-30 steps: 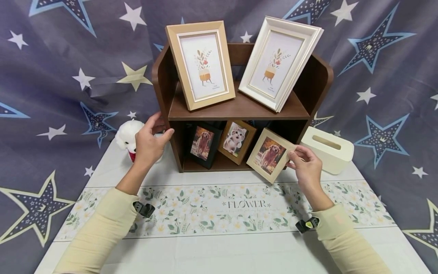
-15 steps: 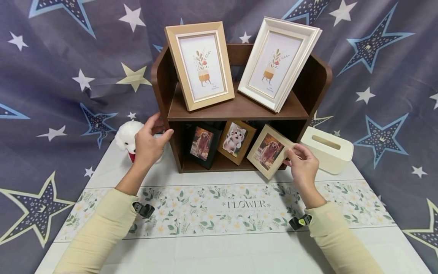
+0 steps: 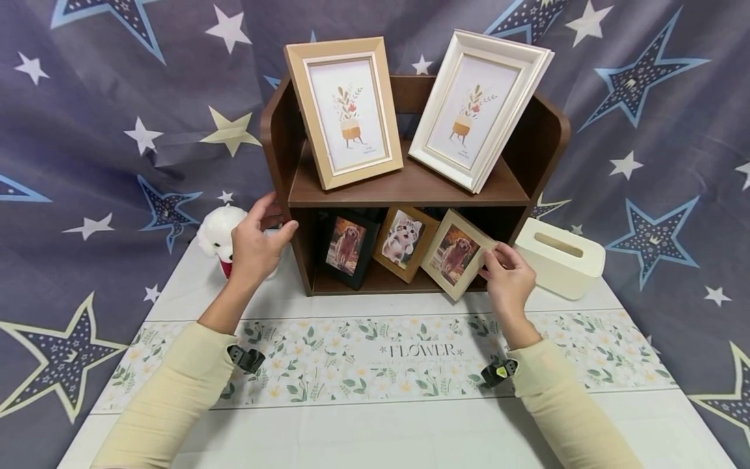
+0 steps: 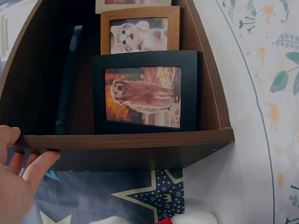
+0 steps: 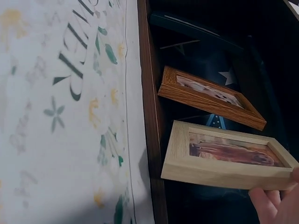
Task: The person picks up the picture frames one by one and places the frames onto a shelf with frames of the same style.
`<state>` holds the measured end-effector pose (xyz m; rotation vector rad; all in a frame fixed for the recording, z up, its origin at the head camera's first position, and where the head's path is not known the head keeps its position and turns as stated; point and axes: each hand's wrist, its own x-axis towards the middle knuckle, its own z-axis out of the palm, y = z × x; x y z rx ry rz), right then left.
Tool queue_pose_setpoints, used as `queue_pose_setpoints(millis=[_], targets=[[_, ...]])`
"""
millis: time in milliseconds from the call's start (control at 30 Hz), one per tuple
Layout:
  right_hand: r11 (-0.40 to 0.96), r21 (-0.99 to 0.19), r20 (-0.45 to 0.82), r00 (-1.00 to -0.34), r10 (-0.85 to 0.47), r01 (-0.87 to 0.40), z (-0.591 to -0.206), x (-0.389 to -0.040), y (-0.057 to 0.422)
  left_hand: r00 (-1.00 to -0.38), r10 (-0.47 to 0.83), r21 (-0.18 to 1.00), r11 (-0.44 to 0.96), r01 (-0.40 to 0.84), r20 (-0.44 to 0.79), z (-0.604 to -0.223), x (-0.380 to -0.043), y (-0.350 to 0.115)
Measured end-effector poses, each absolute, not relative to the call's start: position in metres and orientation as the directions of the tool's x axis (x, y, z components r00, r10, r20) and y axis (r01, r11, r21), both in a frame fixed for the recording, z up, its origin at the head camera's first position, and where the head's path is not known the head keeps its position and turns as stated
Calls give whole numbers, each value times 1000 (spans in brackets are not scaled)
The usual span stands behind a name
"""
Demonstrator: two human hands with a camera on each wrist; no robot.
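A brown two-tier shelf (image 3: 410,182) stands on the table. My right hand (image 3: 510,280) pinches the right edge of a cream picture frame (image 3: 436,257) with a dog photo, its thumb in front. The cream frame leans tilted at the lower compartment's front, its lower corner overlapping the shelf's front edge. To its left, a brown wooden frame (image 5: 210,95) with a kitten photo and a black frame (image 4: 147,128) with a dog photo sit in the same compartment. My left hand (image 3: 258,244) holds the shelf's left side panel, thumb at the edge, other fingers on its outer face.
On the upper tier lean a light wood frame (image 3: 389,117) and a white frame (image 3: 430,143). A white plush dog (image 3: 219,228) sits left of the shelf, a cream tissue box (image 3: 562,267) right of it. A starry curtain (image 3: 117,215) hangs behind.
My right hand has moved left and slightly inward with the cream frame, whose lower corner now stands higher over the shelf's front edge. My left hand has stayed at the side panel.
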<state>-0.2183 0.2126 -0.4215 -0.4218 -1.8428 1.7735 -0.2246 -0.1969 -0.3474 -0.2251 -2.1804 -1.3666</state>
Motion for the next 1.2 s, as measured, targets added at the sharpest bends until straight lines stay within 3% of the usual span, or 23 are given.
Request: queue_pose_setpoints(millis=[633,900,1200], targets=[[213,-966,253,-719,648,-149,-422,-237,196,-837,-144,784,461,416,528,-348,-224,-197],[357,-929,330,-658,677,-99,-422,-243,188,-833,-142,785,450,427,535,-348,-224,-196],[280,-960,215,-645,733,-1,-421,-251,178,-829,-141,782,445,436,542,-348,-225,-196]])
